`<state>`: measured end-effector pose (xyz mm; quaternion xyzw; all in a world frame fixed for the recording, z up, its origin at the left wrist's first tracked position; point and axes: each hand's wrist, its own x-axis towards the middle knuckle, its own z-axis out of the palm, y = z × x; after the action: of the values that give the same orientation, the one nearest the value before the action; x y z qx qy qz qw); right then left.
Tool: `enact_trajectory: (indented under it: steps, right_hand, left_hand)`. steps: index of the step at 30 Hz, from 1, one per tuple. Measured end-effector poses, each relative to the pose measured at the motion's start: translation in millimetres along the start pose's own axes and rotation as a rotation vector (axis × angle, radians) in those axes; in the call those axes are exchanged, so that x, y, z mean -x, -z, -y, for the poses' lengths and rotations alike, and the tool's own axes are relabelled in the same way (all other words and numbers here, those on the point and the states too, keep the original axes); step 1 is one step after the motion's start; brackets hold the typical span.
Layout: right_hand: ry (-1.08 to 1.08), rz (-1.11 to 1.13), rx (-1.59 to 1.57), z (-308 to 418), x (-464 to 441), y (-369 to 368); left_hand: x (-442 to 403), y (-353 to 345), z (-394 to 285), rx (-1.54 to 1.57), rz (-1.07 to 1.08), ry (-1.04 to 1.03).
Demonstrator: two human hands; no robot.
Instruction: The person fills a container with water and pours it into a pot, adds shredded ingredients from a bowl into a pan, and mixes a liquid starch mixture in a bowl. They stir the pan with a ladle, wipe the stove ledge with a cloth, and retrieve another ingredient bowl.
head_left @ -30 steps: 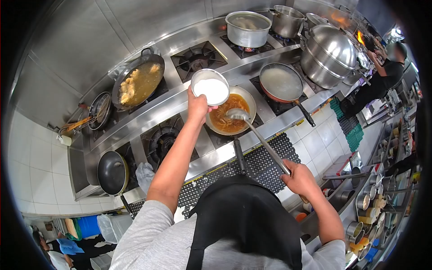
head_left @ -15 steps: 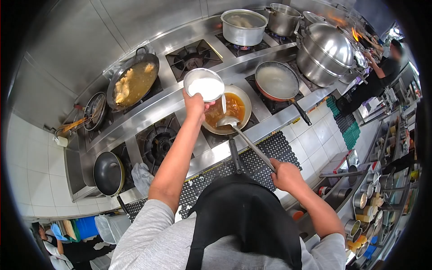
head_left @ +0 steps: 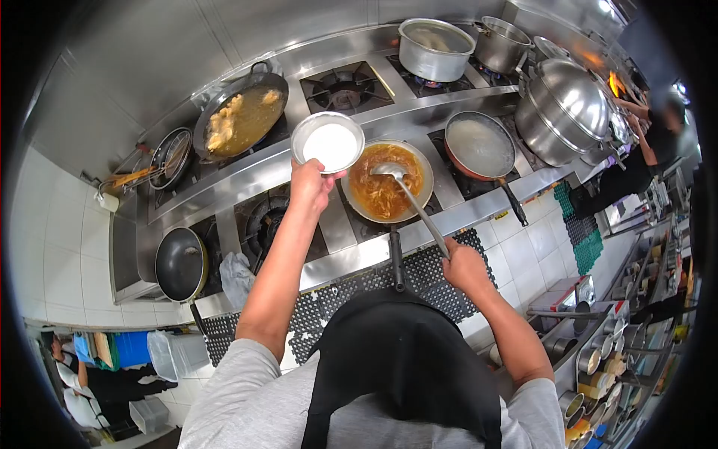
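Note:
My left hand (head_left: 313, 182) is closed on the rim of a metal bowl (head_left: 299, 138) that holds white liquid (head_left: 330, 147). The bowl is held above the left edge of a frying pan (head_left: 428, 166). Brown soup or sauce with pale strands (head_left: 381, 196) fills much of that pan. My right hand (head_left: 465, 268) is wrapped round the handle of a long metal ladle (head_left: 420, 209). The ladle's head rests in the brown liquid near the pan's middle. The pan's black handle (head_left: 396, 262) points towards me, with neither hand on it.
A wok of oil with fried pieces (head_left: 254, 123) stands at back left. A pan of cloudy liquid (head_left: 482, 150), a large pot (head_left: 434, 52) and a domed steamer (head_left: 561, 112) are to the right. A black pan (head_left: 181, 266) sits at left. Another person (head_left: 651, 150) works far right near flames.
The white stream from the bowl into the pan has stopped, and the bowl is tipped less. The ladle's head has moved away from me towards the pan's middle. The brown liquid looks stirred.

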<state>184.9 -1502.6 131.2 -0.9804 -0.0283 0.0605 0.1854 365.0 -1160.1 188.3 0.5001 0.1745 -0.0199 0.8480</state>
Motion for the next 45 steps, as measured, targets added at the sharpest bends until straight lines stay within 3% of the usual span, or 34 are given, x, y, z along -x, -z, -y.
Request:
enact_trajectory:
  steps: [4,7,8,15,19,22,25,29,36,45]
  right_hand:
    - [-0.020,0.010,-0.048,-1,-9,9]
    - [-0.196,0.192,-0.434,-3,-13,13]
    - [-0.392,0.378,-0.698,9,-13,31]
    - [-0.749,0.736,-1.845,-10,5,30]
    - [-0.774,0.963,-2.415,-18,14,10]
    - [-0.737,0.961,-2.487,-8,26,11]
    - [-0.648,0.924,-2.365,-5,31,20]
    - [-0.693,0.747,-2.079,4,29,46]
    - [-0.558,0.465,-1.449,19,16,85]
    - [-0.400,0.272,-0.962,14,-11,52]
  left_hand:
    - [38,29,-10,-0.052,-0.072,-0.023]
    - [66,57,-7,-0.021,-0.080,-0.022]
    - [78,66,-7,-0.021,-0.065,-0.027]
    - [142,114,9,0.046,-0.152,0.022]
    - [164,135,16,0.066,-0.165,0.038]
    - [177,143,21,0.084,-0.199,0.030]
    - [183,152,26,0.101,-0.202,0.032]
    - [188,155,31,0.111,-0.173,0.033]
    - [190,160,43,0.131,-0.141,0.025]
    - [205,174,30,0.123,-0.233,0.002]
